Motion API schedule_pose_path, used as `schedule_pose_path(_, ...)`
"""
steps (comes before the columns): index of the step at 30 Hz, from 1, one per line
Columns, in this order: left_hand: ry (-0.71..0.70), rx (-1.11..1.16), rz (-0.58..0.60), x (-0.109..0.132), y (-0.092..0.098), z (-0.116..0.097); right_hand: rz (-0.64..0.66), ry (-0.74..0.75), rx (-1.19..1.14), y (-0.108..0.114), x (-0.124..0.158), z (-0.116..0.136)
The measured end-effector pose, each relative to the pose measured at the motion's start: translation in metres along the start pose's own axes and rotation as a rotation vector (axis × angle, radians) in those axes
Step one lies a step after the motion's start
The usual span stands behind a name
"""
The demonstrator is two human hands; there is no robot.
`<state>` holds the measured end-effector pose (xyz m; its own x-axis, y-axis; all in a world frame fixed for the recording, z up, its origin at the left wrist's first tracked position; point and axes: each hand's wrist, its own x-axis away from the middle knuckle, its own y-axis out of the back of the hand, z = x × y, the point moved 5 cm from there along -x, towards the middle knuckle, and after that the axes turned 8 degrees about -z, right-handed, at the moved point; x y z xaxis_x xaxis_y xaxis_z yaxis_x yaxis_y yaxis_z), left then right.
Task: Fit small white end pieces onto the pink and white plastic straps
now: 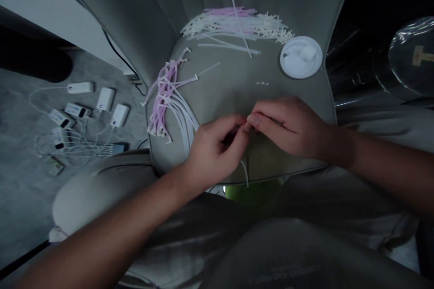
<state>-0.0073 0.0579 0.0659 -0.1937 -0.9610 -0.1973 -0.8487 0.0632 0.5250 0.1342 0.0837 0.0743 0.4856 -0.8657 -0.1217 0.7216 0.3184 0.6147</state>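
Note:
My left hand point(213, 151) and my right hand point(286, 124) meet fingertip to fingertip over a grey cushioned seat point(237, 90). Both pinch a thin white cable tie point(244, 172), whose tail hangs down below the left hand. A fanned bundle of pink and white cable ties point(167, 97) lies just left of my left hand. A second, larger pile of white and pink ties point(233, 25) lies at the seat's far edge. Tiny white bits point(262, 83) rest on the seat beyond my hands.
A round white lid point(301, 56) holding small white pieces sits at the seat's far right. On the grey floor to the left lie several white chargers and tangled cables point(81, 117). A shiny plastic-wrapped object point(410, 54) stands at the right. My knees are below.

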Motion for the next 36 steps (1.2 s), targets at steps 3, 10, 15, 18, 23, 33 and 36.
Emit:
schedule_pose_path(3, -0.002, 0.032, 0.027, 0.0007, -0.0009, -0.0013, 0.015, -0.01, -0.037, -0.0006, -0.0008, 0.0009)
schedule_pose_path(10, 0.058, 0.155, 0.068, 0.0037, -0.002, 0.0004, -0.021, -0.147, -0.34, -0.0015, -0.0038, -0.0019)
schedule_pose_path(15, 0.074, 0.233, 0.078, 0.006, -0.0054, 0.0049, -0.017, -0.151, -0.381, -0.0032, -0.0035, -0.001)
schedule_pose_path(18, 0.09, 0.277, 0.075, 0.0068, -0.0071, 0.0072, -0.024, -0.149, -0.403, -0.0022, -0.0031, -0.0001)
schedule_pose_path(23, 0.111, 0.3, 0.101, 0.0064, -0.0082, 0.0081, -0.046, -0.123, -0.362, 0.0002, -0.0022, 0.0008)
schedule_pose_path(33, 0.106, 0.239, 0.111, 0.0041, -0.0058, 0.0037, -0.006, -0.079, -0.192, 0.0022, -0.0015, 0.0041)
schedule_pose_path(36, 0.115, 0.25, 0.119, 0.0044, -0.0058, 0.0027, 0.002, -0.087, -0.208, 0.0023, -0.0016, 0.0051)
